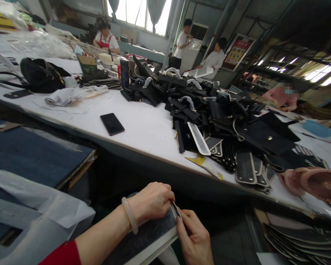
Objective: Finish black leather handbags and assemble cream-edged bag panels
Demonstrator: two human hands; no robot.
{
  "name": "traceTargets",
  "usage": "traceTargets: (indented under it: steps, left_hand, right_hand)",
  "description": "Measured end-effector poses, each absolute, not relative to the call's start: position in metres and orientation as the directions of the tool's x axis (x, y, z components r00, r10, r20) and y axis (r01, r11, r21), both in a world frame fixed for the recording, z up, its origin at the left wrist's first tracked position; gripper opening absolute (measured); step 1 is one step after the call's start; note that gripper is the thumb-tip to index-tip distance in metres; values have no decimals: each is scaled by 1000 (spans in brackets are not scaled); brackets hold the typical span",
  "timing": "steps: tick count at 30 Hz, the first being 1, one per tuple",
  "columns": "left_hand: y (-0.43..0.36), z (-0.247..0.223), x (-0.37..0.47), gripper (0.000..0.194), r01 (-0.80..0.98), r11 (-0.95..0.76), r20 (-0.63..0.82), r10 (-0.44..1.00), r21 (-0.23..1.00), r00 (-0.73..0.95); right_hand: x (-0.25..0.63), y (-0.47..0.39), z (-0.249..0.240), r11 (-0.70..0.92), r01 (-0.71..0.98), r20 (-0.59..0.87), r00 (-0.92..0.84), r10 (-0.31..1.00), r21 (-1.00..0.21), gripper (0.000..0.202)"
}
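Low in front of the table, a dark flat bag panel [147, 235] with pale trimmed edges lies tilted across my lap. My left hand [154, 200], with a pale bangle on its wrist, is closed on the panel's upper edge near the corner. At that same corner my right hand [194, 235] pinches the rim between thumb and fingers. A thin dark strip shows between the two hands; whether it is part of the panel I cannot tell. The left palm hides some of the panel's top.
On the white table [143, 129] lie a phone [112, 123], a yellow-handled tool [205, 166] and a large pile of black bags [198, 99]. A pink fan [320, 184] stands at right. Stacked dark panels [300, 239] fill the lower right. Several people work behind.
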State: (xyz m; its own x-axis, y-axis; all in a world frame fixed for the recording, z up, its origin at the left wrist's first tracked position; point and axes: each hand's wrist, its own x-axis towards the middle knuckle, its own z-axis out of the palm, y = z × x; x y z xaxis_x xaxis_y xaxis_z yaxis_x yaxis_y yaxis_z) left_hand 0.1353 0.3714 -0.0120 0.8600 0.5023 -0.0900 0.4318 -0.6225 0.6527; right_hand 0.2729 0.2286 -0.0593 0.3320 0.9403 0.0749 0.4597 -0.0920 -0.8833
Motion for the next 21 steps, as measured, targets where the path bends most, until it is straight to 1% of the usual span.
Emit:
traceTargets:
  steps: [4, 8, 13, 21]
  left_hand:
    - [372, -15, 134, 33, 442, -552, -97, 543, 707, 834]
    - [378, -16, 134, 29, 458, -484, -139, 559, 745, 818]
    - [380, -15, 132, 23, 488, -397, -206, 573, 777, 793]
    - [373, -15, 127, 19, 507, -364, -197, 627, 782, 754]
  right_hand:
    - [272, 231, -57, -74, 515, 98, 299, 949, -854, 33]
    - [273, 234, -55, -71, 557, 100, 270, 958, -827, 33]
    - [274, 235, -56, -85, 571, 81, 259, 963, -817, 33]
    - [271, 233, -68, 28, 652, 228, 225, 947, -758, 29]
